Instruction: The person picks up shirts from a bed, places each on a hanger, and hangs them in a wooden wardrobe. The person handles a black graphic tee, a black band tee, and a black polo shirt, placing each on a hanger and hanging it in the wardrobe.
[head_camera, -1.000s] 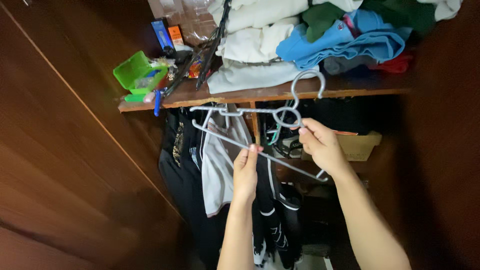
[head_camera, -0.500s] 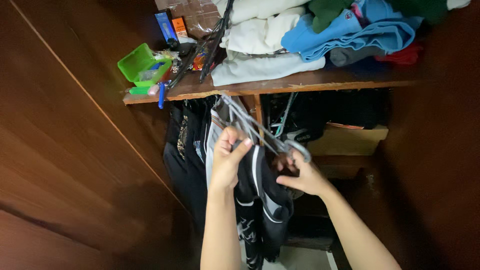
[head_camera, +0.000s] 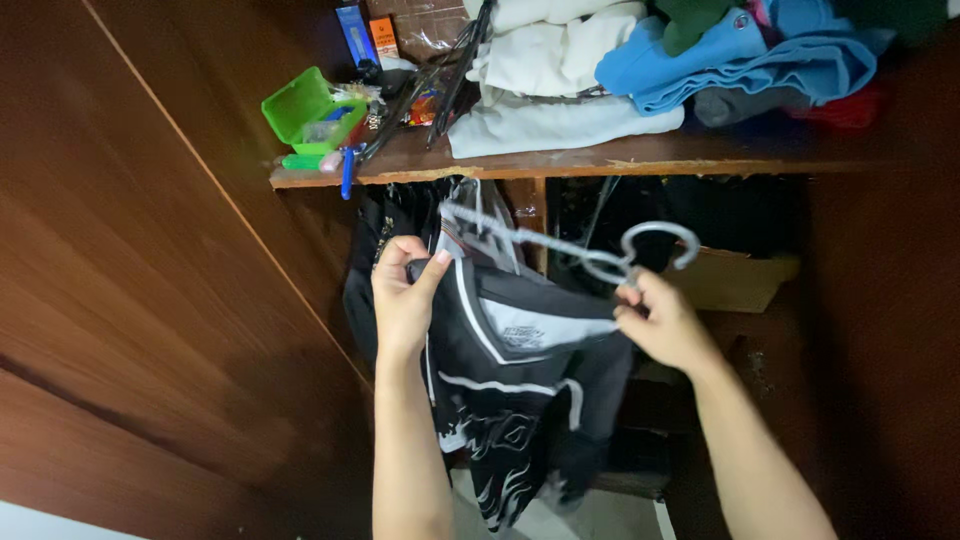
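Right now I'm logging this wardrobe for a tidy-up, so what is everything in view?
wire hanger: one, silver, held between both hands below the shelf
black garment: one, black with white trim, draped under the hanger
wooden shelf: one, brown, across the top
folded clothes: a pile, white, blue, green, on the shelf
green box: one, open, shelf's left end
cardboard box: one, tan, under the shelf
left hand: fingers grip garment and hanger end
right hand: fingers pinch the hanger near its hook
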